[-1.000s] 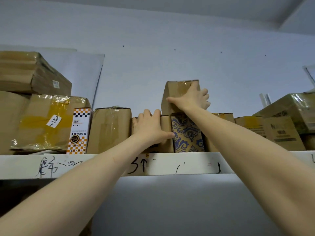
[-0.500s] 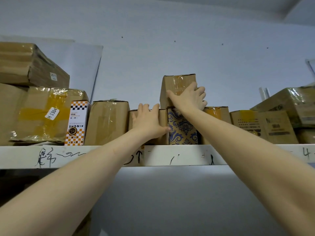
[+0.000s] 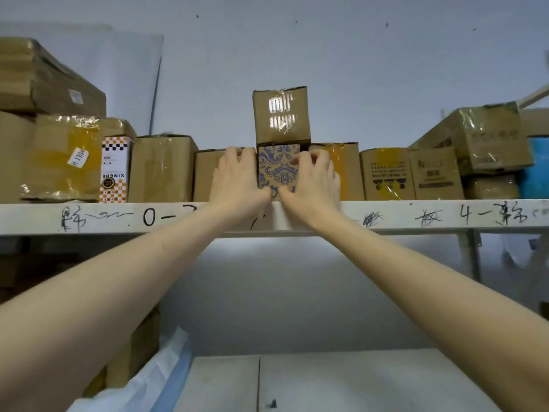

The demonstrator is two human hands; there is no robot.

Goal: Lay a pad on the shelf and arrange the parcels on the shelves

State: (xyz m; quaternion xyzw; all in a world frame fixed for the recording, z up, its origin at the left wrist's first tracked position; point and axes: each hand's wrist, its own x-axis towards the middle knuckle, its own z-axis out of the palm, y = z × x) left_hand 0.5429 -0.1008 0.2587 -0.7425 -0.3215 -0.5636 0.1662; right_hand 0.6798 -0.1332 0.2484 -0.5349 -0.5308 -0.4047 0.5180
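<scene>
1. While both arms reach up, the lower shelf (image 3: 371,379) sits nearest, pale sheets lying on it, no parcels in view there.
2. Up at the top shelf (image 3: 445,217), the left hand (image 3: 237,179) lies flat, fingers loosely spread, against the plain box (image 3: 206,173) and the left edge of the patterned box (image 3: 277,168). It grips nothing, just presses.
3. Right hand (image 3: 312,182) mirrors it, fingers half curled on the patterned box's right edge and the taped box (image 3: 349,171) beside it. No full grasp here either.
4. Squeezed between them, the patterned box stands at the shelf's front lip, carrying a brown parcel (image 3: 280,114) stacked on top.
5. Best play, I'd say: push evenly from both sides and slowly, keeping the box square, or that top parcel could tip.
6. Further along, more cartons (image 3: 433,173) line the row against the wall (image 3: 326,55).
</scene>
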